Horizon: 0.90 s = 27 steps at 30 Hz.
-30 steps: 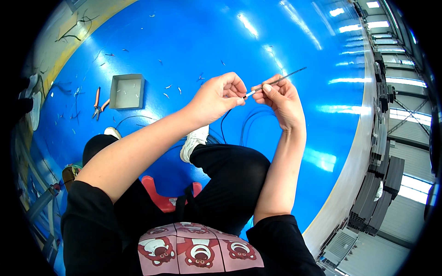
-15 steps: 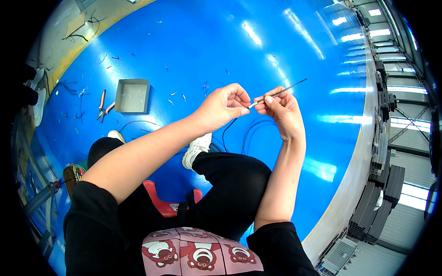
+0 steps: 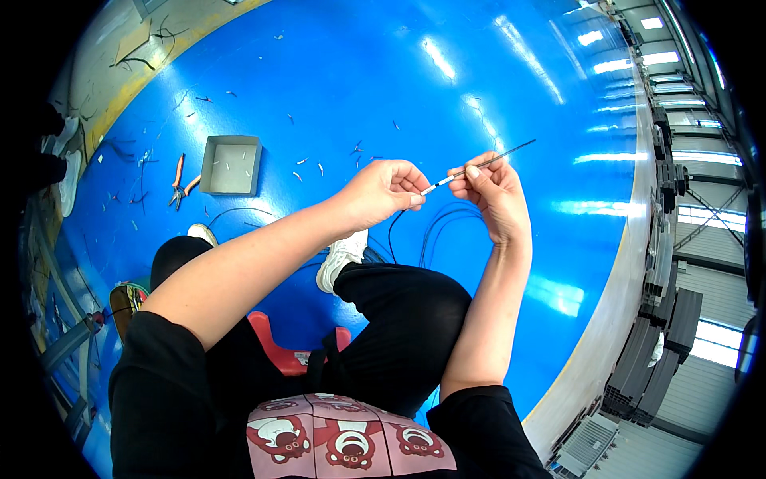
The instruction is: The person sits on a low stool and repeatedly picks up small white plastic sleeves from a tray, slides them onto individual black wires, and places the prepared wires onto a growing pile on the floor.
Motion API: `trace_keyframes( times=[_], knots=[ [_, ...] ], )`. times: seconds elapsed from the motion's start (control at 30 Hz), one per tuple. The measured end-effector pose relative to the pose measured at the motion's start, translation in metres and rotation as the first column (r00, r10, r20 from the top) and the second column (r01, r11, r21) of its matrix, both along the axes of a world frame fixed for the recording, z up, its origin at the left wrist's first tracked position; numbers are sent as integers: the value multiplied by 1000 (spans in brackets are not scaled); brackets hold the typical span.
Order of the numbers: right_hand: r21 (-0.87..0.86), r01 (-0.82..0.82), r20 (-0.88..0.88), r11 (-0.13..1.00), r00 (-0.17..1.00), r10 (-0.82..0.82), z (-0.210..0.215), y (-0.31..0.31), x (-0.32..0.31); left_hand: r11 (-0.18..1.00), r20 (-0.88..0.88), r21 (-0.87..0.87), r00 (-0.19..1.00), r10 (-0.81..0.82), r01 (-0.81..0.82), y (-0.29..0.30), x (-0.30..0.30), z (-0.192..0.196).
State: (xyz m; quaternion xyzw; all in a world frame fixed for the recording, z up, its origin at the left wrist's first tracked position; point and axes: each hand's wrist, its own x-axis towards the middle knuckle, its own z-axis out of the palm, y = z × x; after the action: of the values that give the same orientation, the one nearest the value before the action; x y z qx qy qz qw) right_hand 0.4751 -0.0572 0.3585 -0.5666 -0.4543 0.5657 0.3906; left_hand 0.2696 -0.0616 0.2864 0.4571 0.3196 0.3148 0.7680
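A thin black cable (image 3: 511, 149) stretches between my hands, its free end pointing up and to the right. A short white sleeve (image 3: 429, 190) sits on it, just beyond the fingertips of my left hand (image 3: 387, 190). Those fingers are closed on the cable. My right hand (image 3: 496, 195) pinches the cable farther along, between thumb and fingers. Below my left hand the cable hangs down toward loose black loops (image 3: 439, 231) on the blue floor.
A grey open box (image 3: 230, 188) holding small white pieces stands on the blue floor (image 3: 335, 72) at the left. Orange-handled pliers (image 3: 178, 188) lie beside it. Wire scraps (image 3: 357, 148) are scattered around. A red stool (image 3: 279, 351) shows beneath me.
My left hand has shifted slightly left and down, away from my right. More of the white sleeve and cable shows between them. The right hand has barely moved.
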Motion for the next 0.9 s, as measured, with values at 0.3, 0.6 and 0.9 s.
trace_keyframes(
  times=[0.3, 0.6, 0.9],
  knots=[
    [7, 0, 9, 1000, 1000, 0, -4, 1, 3, 999, -17, 42, 1000, 10, -10, 0, 0, -4],
    [3, -5, 4, 1000, 1000, 5, -2, 1, 1, 996, -46, 78, 998, 35, -32, 1, 0, -2],
    [8, -13, 8, 1000, 1000, 12, -3, 2, 2, 997, -49, 69, 998, 34, -30, 0, -1, 1]
  ],
)
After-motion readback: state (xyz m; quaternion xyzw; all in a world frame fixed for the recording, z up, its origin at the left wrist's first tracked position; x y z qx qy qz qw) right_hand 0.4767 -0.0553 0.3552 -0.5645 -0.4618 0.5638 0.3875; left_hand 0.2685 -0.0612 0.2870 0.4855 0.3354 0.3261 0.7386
